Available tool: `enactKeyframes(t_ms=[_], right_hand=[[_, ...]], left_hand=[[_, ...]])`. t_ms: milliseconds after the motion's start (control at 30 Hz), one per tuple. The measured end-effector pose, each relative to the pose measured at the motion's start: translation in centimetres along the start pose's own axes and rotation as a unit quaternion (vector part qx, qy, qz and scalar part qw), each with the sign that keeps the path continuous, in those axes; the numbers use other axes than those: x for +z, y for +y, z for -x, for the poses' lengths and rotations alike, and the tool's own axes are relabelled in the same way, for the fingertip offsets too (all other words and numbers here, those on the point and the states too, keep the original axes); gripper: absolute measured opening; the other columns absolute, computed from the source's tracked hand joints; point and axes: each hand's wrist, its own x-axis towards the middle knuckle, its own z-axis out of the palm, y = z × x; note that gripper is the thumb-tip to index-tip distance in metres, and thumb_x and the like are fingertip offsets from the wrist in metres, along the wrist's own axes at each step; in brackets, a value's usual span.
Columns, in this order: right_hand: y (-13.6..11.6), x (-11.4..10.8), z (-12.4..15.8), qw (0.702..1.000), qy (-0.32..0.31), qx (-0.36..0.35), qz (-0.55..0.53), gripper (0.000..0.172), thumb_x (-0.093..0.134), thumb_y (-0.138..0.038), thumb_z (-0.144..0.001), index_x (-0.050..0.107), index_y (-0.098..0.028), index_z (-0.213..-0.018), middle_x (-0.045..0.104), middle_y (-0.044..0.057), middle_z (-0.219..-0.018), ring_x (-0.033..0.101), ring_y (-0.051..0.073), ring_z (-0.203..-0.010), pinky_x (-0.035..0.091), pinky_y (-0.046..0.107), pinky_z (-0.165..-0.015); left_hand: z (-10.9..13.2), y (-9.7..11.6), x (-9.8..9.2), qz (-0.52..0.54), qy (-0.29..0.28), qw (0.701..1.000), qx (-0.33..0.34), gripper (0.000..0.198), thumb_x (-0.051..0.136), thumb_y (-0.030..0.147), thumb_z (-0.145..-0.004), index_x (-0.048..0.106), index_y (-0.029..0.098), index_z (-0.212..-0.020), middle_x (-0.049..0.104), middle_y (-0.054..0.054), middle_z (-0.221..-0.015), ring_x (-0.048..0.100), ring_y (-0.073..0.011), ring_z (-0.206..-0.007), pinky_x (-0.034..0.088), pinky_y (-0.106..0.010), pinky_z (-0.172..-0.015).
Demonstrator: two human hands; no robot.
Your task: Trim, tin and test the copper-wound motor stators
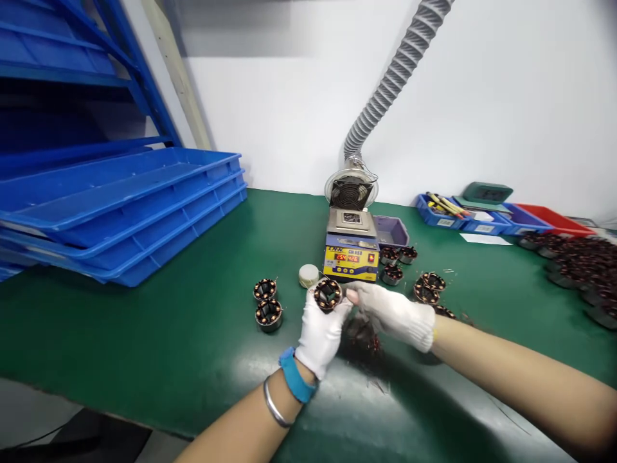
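Observation:
My left hand, in a white glove with a blue band at the wrist, grips a wound motor stator with copper coils and a black core. The stator's open face is turned up toward me. My right hand, gloved with a bare fingertip showing, is closed at the stator's right edge. Whatever its fingers pinch is too small to make out. Two more stators stand on the green table to the left. Below my right hand is a blurred dark heap with copper-coloured bits, partly hidden.
Behind my hands stands a yellow-and-blue solder pot with a lit display, under a fan and grey duct. A round white container is beside it. Several stators stand at right. Stacked blue trays occupy the left.

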Motion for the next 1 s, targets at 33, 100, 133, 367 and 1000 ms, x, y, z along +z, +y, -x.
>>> enactKeyframes(t_ms=[33,100,133,367,1000], right_hand=[[-0.3,-0.4,0.0,0.997,-0.031,0.058,-0.038,0.041,0.062,-0.061,-0.075,0.064,-0.021,-0.082,0.065,0.005,-0.073,0.059,0.016,-0.051,0.050,0.031,-0.046],[-0.7,-1.0,-0.2,0.982,-0.079,0.140,-0.096,0.042,0.064,-0.060,-0.074,0.060,-0.019,-0.081,0.061,0.002,-0.066,0.055,0.014,-0.046,0.046,0.027,-0.041],[-0.8,-1.2,-0.3,0.980,-0.088,0.148,-0.095,0.040,0.065,-0.059,-0.074,0.059,-0.019,-0.081,0.060,0.001,-0.062,0.053,0.013,-0.044,0.044,0.025,-0.039],[-1.8,-2.8,-1.3,0.988,-0.080,0.125,0.038,0.027,0.072,-0.032,-0.065,0.064,-0.019,-0.088,0.065,0.002,-0.065,0.057,0.015,-0.048,0.047,0.024,-0.039],[-7.6,-12.3,-15.6,0.812,0.269,-0.035,0.517,0.039,0.062,-0.038,-0.069,0.065,-0.018,-0.102,0.069,0.009,-0.095,0.065,0.023,-0.084,0.049,0.029,-0.073]], left_hand=[[-0.1,0.2,0.0,0.008,-0.024,1.000,0.002,0.039,0.064,0.031,-0.077,0.051,0.015,-0.110,0.067,-0.013,-0.113,0.064,-0.0240,-0.105,0.047,-0.044,-0.099],[-0.1,0.7,-0.2,0.025,-0.072,0.997,0.002,0.038,0.066,0.028,-0.074,0.054,0.015,-0.108,0.068,-0.012,-0.111,0.064,-0.0245,-0.105,0.047,-0.045,-0.100],[-0.1,0.8,-0.3,0.033,-0.098,0.995,0.002,0.042,0.067,0.027,-0.072,0.054,0.015,-0.110,0.068,-0.011,-0.113,0.063,-0.0252,-0.107,0.047,-0.045,-0.100],[0.3,0.1,-0.1,-0.174,-0.101,0.977,0.071,0.070,0.064,0.026,-0.075,0.036,0.018,-0.139,0.051,-0.015,-0.139,0.050,-0.0284,-0.127,0.040,-0.048,-0.108],[-3.5,1.0,-4.6,-0.708,0.045,0.703,0.050,0.058,0.044,0.052,-0.082,0.050,0.015,-0.128,0.041,-0.021,-0.143,0.047,-0.0364,-0.119,0.046,-0.053,-0.082]])
